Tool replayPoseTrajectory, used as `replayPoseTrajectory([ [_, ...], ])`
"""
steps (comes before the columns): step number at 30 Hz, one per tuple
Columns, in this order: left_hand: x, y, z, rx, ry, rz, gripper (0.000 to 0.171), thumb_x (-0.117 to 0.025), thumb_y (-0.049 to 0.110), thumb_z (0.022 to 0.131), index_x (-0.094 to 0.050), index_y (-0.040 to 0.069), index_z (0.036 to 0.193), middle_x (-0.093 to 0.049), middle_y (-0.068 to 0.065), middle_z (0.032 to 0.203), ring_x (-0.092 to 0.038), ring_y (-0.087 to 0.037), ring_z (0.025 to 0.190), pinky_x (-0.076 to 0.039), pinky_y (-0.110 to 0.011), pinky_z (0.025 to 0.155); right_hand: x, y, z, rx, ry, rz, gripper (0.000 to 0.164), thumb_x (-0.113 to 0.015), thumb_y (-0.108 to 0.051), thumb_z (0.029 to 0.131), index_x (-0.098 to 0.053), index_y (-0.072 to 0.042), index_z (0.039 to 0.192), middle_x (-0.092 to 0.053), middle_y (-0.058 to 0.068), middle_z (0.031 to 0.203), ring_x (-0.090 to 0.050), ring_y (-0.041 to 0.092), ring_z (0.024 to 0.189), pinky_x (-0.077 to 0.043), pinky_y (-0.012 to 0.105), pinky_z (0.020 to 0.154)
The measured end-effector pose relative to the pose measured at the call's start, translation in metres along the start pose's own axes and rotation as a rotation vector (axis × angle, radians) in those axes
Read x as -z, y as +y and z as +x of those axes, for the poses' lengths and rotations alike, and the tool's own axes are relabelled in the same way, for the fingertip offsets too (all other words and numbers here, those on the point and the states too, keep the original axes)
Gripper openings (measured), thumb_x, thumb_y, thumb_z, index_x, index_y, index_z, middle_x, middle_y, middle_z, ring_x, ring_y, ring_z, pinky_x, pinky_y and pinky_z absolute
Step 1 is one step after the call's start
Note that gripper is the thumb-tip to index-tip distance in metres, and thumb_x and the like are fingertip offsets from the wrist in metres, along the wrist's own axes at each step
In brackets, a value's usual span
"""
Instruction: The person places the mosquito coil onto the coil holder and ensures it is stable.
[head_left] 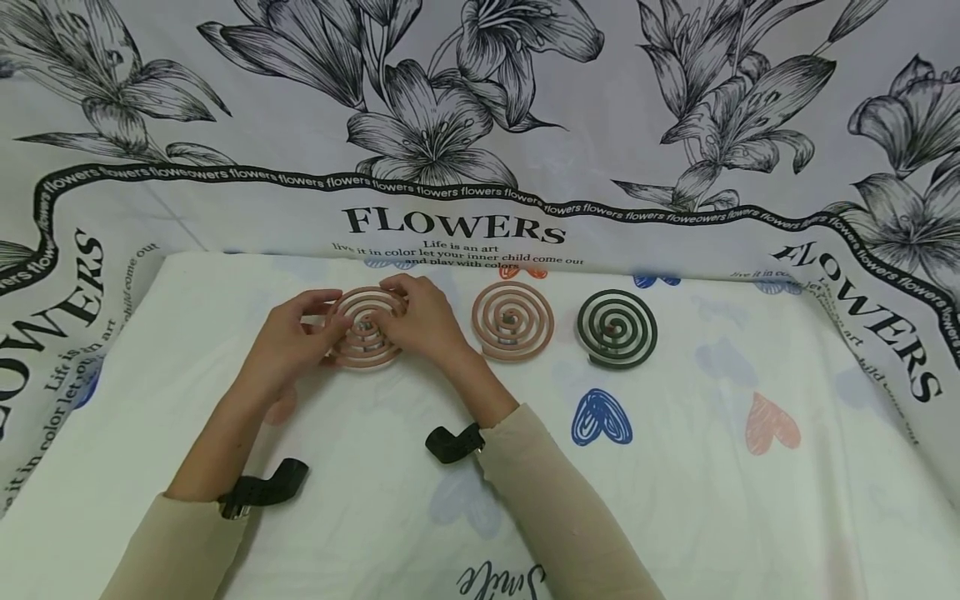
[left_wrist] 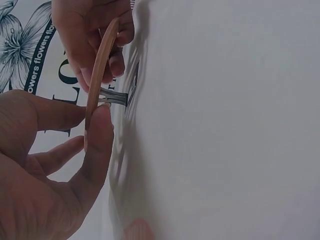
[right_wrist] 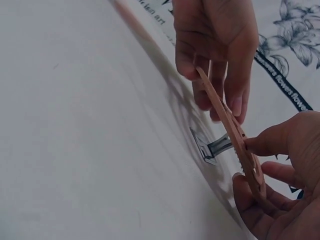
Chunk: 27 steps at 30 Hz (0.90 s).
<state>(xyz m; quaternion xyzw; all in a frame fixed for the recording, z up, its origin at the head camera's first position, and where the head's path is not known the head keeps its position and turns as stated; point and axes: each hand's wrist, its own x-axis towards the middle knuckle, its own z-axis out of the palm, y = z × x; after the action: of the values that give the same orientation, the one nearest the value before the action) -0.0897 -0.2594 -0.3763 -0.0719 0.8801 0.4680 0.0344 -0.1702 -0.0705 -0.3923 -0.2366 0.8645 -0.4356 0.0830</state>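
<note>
A brown mosquito coil (head_left: 367, 362) is raised on a small metal stand (right_wrist: 202, 150) at the left of the cloth. My left hand (head_left: 296, 337) pinches the coil's left side between thumb and fingers. On the opposite side my right hand (head_left: 427, 317) grips the same coil, its thumb near the centre. Seen edge-on in the left wrist view, the coil (left_wrist: 102, 62) stands apart from the cloth, with the stand (left_wrist: 115, 96) between them. Both hands partly cover the coil in the head view.
To the right sit a second brown coil (head_left: 513, 357) and a dark green coil (head_left: 618, 363), in a row. A white cloth (head_left: 690, 500) with printed hearts lies beneath them. Behind it rises a flower-printed cloth (head_left: 285, 233).
</note>
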Motion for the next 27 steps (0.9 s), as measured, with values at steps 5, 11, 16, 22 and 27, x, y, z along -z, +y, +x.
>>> replayPoseTrajectory([
  [5, 0.0012, -0.0014, 0.0001, -0.001, -0.011, -0.034, 0.06, -0.063, 0.031, 0.107, -0.045, 0.006, 0.159, -0.05, -0.027, 0.153, -0.067, -0.004, 0.096, -0.065, -0.026, 0.068, -0.0001, -0.0002, -0.0009, 0.022, 0.001, -0.032, 0.044, -0.073, -0.025, 0.098, -0.068, -0.01, 0.138, -0.07, 0.009, 0.121, -0.06, 0.018, 0.108, -0.05, 0.028, 0.091],
  [11, 0.002, -0.0016, -0.0004, -0.006, -0.016, -0.042, 0.061, -0.063, 0.034, 0.107, -0.046, 0.005, 0.158, -0.051, -0.027, 0.153, -0.063, 0.009, 0.088, -0.065, -0.026, 0.068, -0.0001, -0.0041, -0.0037, -0.01, -0.009, -0.054, 0.044, -0.071, -0.026, 0.099, -0.067, -0.012, 0.141, -0.065, 0.01, 0.127, -0.059, 0.019, 0.11, -0.052, 0.032, 0.094],
  [16, 0.0028, -0.0018, 0.0002, -0.011, -0.014, -0.016, 0.061, -0.062, 0.035, 0.107, -0.046, 0.006, 0.158, -0.053, -0.027, 0.151, -0.062, 0.004, 0.092, -0.065, -0.025, 0.068, 0.0004, -0.0077, -0.0051, -0.017, -0.01, -0.086, 0.044, -0.068, -0.027, 0.1, -0.066, -0.014, 0.142, -0.06, 0.012, 0.14, -0.062, 0.023, 0.122, -0.054, 0.038, 0.105],
  [22, -0.0017, -0.0041, 0.0019, -0.008, -0.025, 0.002, 0.061, -0.061, 0.035, 0.107, -0.046, 0.005, 0.158, -0.054, -0.027, 0.15, -0.062, -0.001, 0.096, -0.064, -0.024, 0.068, 0.0002, -0.0059, -0.006, -0.014, -0.011, -0.123, 0.042, -0.068, -0.027, 0.101, -0.067, -0.014, 0.141, -0.062, 0.011, 0.138, -0.062, 0.023, 0.128, -0.052, 0.038, 0.111],
  [27, -0.0029, -0.0022, 0.0013, -0.018, -0.026, -0.004, 0.061, -0.062, 0.032, 0.107, -0.046, 0.004, 0.158, -0.054, -0.027, 0.148, -0.063, 0.004, 0.092, -0.064, -0.024, 0.068, 0.0033, -0.0064, -0.0071, -0.007, -0.016, -0.14, 0.042, -0.069, -0.028, 0.101, -0.068, -0.014, 0.141, -0.063, 0.011, 0.138, -0.062, 0.023, 0.13, -0.052, 0.037, 0.112],
])
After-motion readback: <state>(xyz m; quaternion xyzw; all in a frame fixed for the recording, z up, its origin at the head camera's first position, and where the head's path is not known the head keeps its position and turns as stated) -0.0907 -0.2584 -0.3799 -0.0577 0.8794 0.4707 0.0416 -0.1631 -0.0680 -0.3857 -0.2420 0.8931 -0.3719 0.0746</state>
